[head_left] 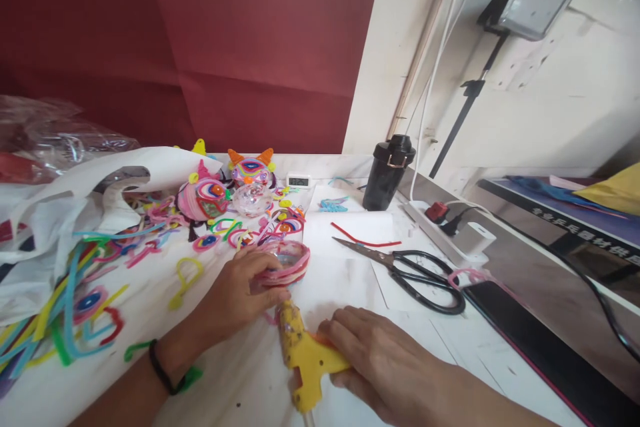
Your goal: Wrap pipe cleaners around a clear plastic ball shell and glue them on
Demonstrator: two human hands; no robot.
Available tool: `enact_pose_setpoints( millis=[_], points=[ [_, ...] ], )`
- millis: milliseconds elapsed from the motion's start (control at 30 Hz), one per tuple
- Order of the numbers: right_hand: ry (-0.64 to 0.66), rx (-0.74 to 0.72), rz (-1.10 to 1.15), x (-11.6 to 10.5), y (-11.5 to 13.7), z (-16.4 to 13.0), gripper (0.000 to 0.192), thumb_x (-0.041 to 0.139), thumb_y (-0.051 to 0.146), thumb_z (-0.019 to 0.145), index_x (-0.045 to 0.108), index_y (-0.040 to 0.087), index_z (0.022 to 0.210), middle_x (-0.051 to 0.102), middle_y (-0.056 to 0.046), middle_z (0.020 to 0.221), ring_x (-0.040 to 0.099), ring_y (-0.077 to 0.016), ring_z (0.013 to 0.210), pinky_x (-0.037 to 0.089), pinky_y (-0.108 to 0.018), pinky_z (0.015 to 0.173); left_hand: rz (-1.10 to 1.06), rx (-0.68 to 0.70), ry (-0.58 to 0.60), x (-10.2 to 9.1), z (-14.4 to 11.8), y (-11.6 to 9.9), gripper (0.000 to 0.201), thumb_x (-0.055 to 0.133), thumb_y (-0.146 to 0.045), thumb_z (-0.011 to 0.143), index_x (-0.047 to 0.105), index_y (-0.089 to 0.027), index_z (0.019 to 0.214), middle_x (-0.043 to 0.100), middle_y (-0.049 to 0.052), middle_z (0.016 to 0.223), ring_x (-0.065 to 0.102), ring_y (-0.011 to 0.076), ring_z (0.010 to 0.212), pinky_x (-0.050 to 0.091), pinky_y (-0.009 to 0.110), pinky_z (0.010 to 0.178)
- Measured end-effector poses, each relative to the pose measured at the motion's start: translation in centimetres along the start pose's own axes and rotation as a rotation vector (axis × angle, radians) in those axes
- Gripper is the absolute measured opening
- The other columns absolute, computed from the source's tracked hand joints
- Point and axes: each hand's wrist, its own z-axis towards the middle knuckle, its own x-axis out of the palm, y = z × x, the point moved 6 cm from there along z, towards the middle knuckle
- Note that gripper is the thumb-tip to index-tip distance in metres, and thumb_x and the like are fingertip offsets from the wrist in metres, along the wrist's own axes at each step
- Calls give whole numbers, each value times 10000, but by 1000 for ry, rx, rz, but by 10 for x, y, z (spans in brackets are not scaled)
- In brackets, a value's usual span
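Observation:
My left hand [237,290] grips the near-left rim of a small round bowl wrapped in pink and red pipe cleaners [293,273], thumb at its front and fingers reaching behind. A yellow hot glue gun [305,357] lies in my right hand [373,353], whose fingers close around its handle. The gun's nozzle points away from me, just below the bowl and close to my left thumb; I cannot tell whether they touch. From the gun's back end sticks a pale glue stick [309,419].
Black scissors [425,280] lie half spread on the right, beside a red pipe cleaner [365,240]. Farther right are a dark phone [545,353] and a power strip [450,237]. A black bottle [387,173] stands behind. Finished pipe-cleaner creatures [203,197] and loose pipe cleaners [70,307] cover the left.

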Motion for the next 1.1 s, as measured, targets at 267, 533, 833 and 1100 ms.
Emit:
enact_pose_setpoints(
  millis=[267,533,833,1100],
  points=[
    [-49,-89,15,-1,2,-6,476,579,114,829,536,65,1301,620,-188,1188,589,-292,1121,492,-358,984,-8,-6,-4,-1,-1,-2,148,676,-228,749,648,-214,894,704,9,931,633,196,866,500,305,751],
    [-16,-54,178,-4,-25,-27,593,588,217,834,442,164,1407,494,-185,1408,478,-300,1294,447,-398,1033,41,112,-34,-2,0,-7,44,663,-236,783,655,-217,822,720,14,873,621,218,920,476,357,834],
    [-20,46,706,-32,-56,-42,445,589,245,828,573,238,1273,657,-123,1186,673,-259,988,554,-328,801,79,140,-24,-1,-3,-3,92,648,-277,811,657,-229,889,729,5,910,621,218,927,382,415,956],
    [-266,157,994,-48,-91,-54,443,687,497,744,683,278,1129,700,-87,952,654,-271,831,525,-382,713,78,152,76,7,-5,-5,124,566,-319,890,641,-241,950,737,-1,967,648,189,917,312,429,1031]
  ],
)
